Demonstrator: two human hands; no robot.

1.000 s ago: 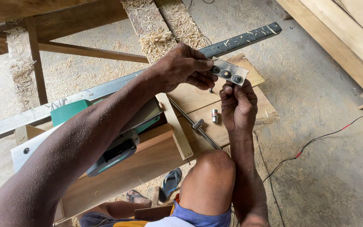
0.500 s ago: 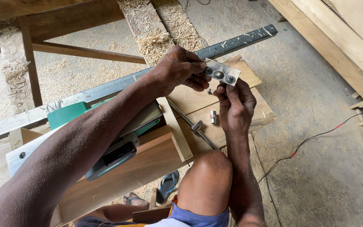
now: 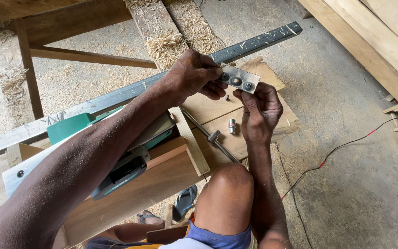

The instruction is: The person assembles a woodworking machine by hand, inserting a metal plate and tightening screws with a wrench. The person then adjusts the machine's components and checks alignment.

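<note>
My left hand (image 3: 193, 77) grips a small flat metal plate (image 3: 239, 79) with three round bolt heads in a row. My right hand (image 3: 260, 110) comes up from below, its fingertips touching the plate's underside. Both hands hover over wooden boards (image 3: 217, 110). On the boards lie a small silver socket piece (image 3: 231, 126), a tiny dark bolt (image 3: 227, 97) and a long T-handle wrench (image 3: 213, 137). A green and grey electric planer (image 3: 130, 159) rests on a wooden block by my left forearm.
A long grey metal rail (image 3: 254, 41) runs diagonally behind the hands. Wood shavings (image 3: 166, 44) pile on a plank above. A red and black cable (image 3: 337, 152) crosses the dusty floor at right. Timber planks (image 3: 383, 32) lie top right. My knee (image 3: 226, 193) and a sandal (image 3: 184, 203) are below.
The hands and plate stay nearly still; my fingers have shifted slightly on the plate and the view has drifted a little.
</note>
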